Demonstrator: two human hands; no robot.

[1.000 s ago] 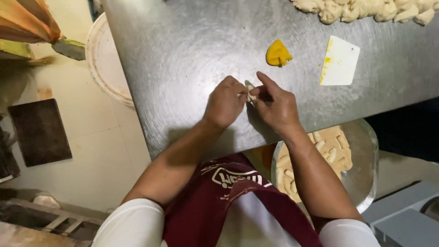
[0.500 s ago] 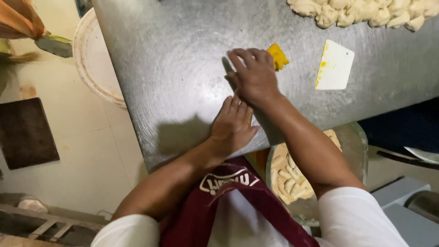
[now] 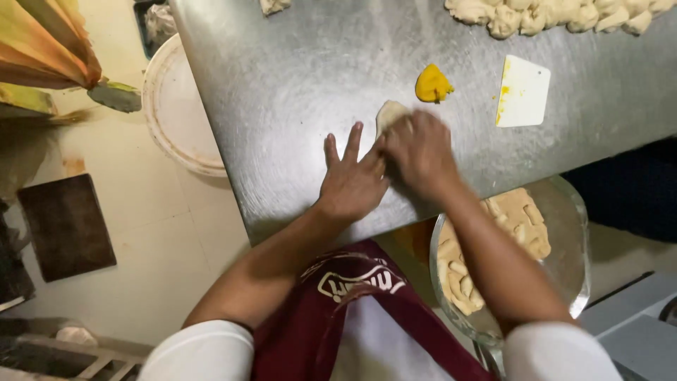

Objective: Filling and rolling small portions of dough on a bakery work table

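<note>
Both hands have dropped flat: right hand (image 3: 417, 149) presses the dough piece (image 3: 390, 113) onto the bench (image 3: 296, 85), open left hand (image 3: 350, 182) alongside, holding nothing.

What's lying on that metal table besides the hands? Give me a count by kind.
Flattened dough piece under the right hand, beside the left hand: 1
Yellow filling lump: 1
White scraper: 1
Heap of dough pieces at the far edge: 1
Small dough bit at the top: 1
Total: 5
</note>
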